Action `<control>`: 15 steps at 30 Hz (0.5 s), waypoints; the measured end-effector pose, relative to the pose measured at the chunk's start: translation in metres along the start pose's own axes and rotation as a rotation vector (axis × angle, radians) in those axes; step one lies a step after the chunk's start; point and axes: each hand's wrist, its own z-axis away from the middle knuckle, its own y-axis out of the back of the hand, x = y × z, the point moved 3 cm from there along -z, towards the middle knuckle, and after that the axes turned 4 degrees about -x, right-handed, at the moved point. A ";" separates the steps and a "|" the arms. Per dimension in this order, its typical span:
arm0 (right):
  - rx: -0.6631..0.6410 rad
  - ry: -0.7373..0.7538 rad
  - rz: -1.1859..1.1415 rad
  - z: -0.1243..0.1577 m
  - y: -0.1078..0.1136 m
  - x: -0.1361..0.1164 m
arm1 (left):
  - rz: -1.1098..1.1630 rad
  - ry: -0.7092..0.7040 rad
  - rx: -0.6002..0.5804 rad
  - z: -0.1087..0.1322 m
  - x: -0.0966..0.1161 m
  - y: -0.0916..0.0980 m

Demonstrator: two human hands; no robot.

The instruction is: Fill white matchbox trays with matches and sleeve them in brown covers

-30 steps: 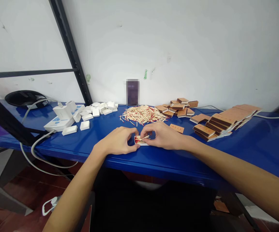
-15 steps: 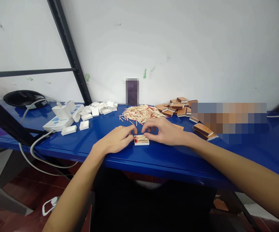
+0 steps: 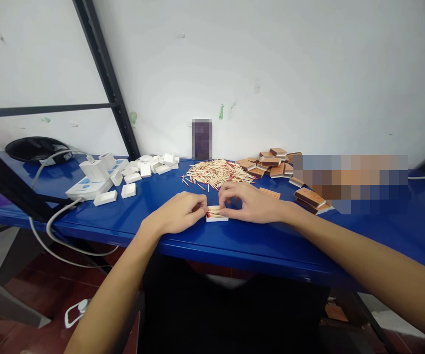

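A small white matchbox tray [image 3: 215, 214] with red-tipped matches in it lies near the front edge of the blue table [image 3: 234, 241]. My left hand [image 3: 177, 212] is curled against the tray's left end, its fingertips touching it. My right hand [image 3: 251, 201] is bent over the tray's right end, with thumb and fingers pinched at the matches. Just behind my hands lies a loose pile of matches [image 3: 215, 173].
White inner trays [image 3: 138, 172] and a white power strip [image 3: 87, 187] with cable sit at the back left. Brown matchbox sleeves [image 3: 271, 163] are heaped at the back right, more stacked at right [image 3: 310, 197]. A black frame post [image 3: 105, 78] leans against the wall.
Both hands opened and drew slightly apart from the tray half a second ago, then closed in on its two ends again. The tray stayed in place.
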 end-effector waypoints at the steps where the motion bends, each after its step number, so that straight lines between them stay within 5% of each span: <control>1: 0.002 0.001 -0.001 0.000 -0.001 0.001 | -0.004 -0.002 0.002 0.000 0.000 0.000; 15: -0.034 -0.071 -0.184 -0.002 -0.002 0.004 | -0.005 -0.024 0.019 -0.003 0.003 -0.003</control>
